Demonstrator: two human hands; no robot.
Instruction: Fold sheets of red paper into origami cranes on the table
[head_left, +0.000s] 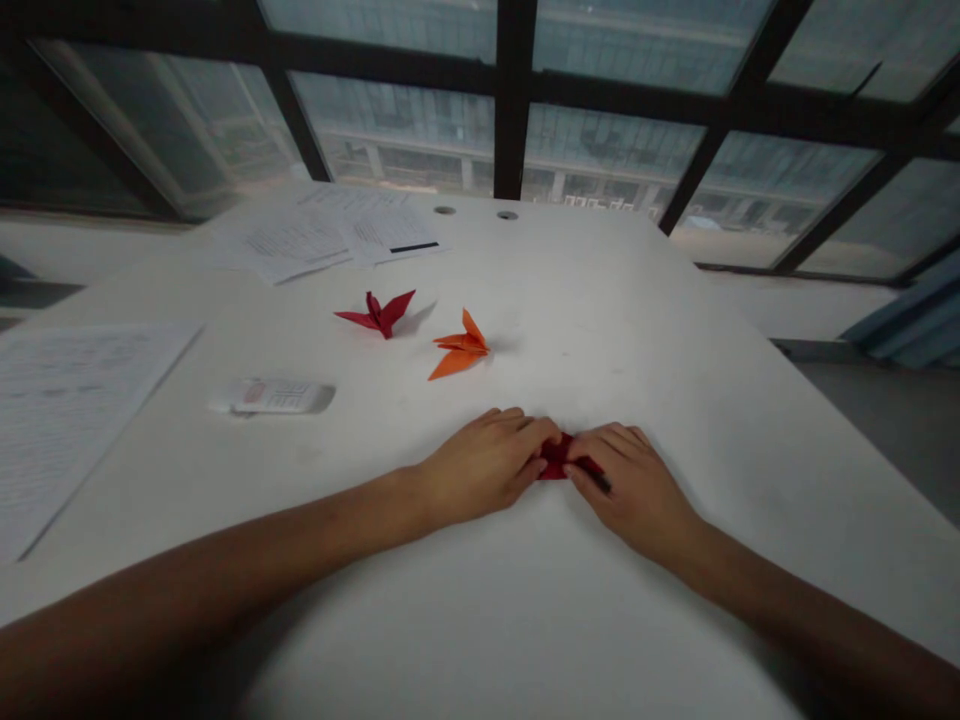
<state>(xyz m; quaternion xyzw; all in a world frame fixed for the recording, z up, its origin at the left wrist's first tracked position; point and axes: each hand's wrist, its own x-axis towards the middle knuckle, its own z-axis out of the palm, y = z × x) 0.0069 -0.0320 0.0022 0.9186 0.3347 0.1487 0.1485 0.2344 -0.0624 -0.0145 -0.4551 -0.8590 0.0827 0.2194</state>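
A small piece of folded red paper (554, 460) lies low over the white table, pinched between both hands. My left hand (491, 465) grips its left side with thumb and forefinger. On its right side, my right hand (637, 490) is closed on the same paper, and a dark bit shows under the right fingers that I cannot make out. Much of the red paper is hidden by the fingers. Beyond the hands rest an orange origami crane (463, 347) and, farther left, a red origami crane (381, 314).
The white table (600, 290) reaches to a dark-framed window (514, 100). Printed sheets (330, 235) lie at the far left, with another sheet (67, 400) at the left edge. A small white packet-like object (277, 396) lies left of the cranes. Two round holes pierce the far tabletop.
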